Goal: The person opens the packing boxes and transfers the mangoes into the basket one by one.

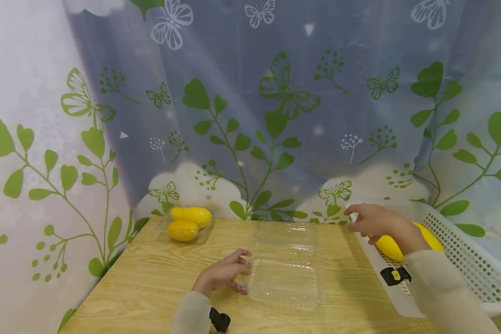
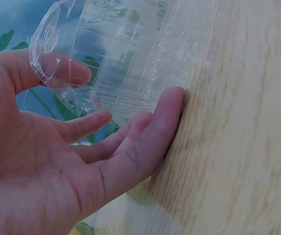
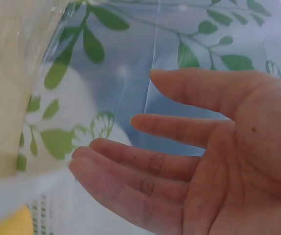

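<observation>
My left hand (image 1: pixel 222 274) is at the left edge of the open clear plastic clamshell container (image 1: pixel 285 266), which lies flat on the light wooden table (image 1: pixel 150 278), lid half toward the curtain. In the left wrist view my thumb sits over the container's rim tab and the fingers (image 2: pixel 145 142) lie under and against its ribbed wall, so it's a loose pinch on that edge, little finger resting on the wood.

My right hand (image 1: pixel 375 221) is empty, fingers straight and slightly spread (right wrist view confirms nothing in the palm). It hovers over the near corner of the white perforated plastic basket (image 1: pixel 467 250) at the table's right side. A yellow oblong fruit (image 1: pixel 390 248) lies in the basket just below my wrist, partly hidden by my forearm; can't tell if the hand touches the basket rim.

Hands are well apart, container between them but closer to the left.

Far left corner of the table: a second clear plastic tray (image 1: pixel 202 232) with two yellow fruits (image 1: pixel 185 223) in it, side by side. Leaf-and-butterfly printed curtain (image 1: pixel 275 116) behind everything.
</observation>
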A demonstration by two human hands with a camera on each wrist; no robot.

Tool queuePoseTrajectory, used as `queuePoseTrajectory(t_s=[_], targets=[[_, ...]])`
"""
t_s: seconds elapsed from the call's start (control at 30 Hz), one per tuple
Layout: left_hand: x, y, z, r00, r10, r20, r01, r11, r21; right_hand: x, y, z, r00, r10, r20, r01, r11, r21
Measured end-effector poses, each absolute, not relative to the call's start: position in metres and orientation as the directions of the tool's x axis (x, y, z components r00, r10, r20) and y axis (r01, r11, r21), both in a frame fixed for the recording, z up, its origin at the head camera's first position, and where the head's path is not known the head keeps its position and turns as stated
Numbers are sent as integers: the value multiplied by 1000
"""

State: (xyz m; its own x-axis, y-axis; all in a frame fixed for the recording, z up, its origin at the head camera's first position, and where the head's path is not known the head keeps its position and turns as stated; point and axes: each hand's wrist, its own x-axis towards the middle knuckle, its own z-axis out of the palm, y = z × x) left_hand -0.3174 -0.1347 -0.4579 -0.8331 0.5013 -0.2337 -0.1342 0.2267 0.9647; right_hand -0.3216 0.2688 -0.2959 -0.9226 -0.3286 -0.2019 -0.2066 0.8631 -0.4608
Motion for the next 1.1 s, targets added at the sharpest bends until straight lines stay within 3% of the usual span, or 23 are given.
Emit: queuePoseTrajectory(t_s=[0.6, 1.1], targets=[[-317, -135, -457, -832, 501, -236, -138, 226, 964, -297, 236, -362, -923, -338, -182, -167, 781, -602], [-317, -136, -456, -830, 504, -240, -141, 226, 964, -295, 226, -385, -914, -348, -208, -138, 750, -647]])
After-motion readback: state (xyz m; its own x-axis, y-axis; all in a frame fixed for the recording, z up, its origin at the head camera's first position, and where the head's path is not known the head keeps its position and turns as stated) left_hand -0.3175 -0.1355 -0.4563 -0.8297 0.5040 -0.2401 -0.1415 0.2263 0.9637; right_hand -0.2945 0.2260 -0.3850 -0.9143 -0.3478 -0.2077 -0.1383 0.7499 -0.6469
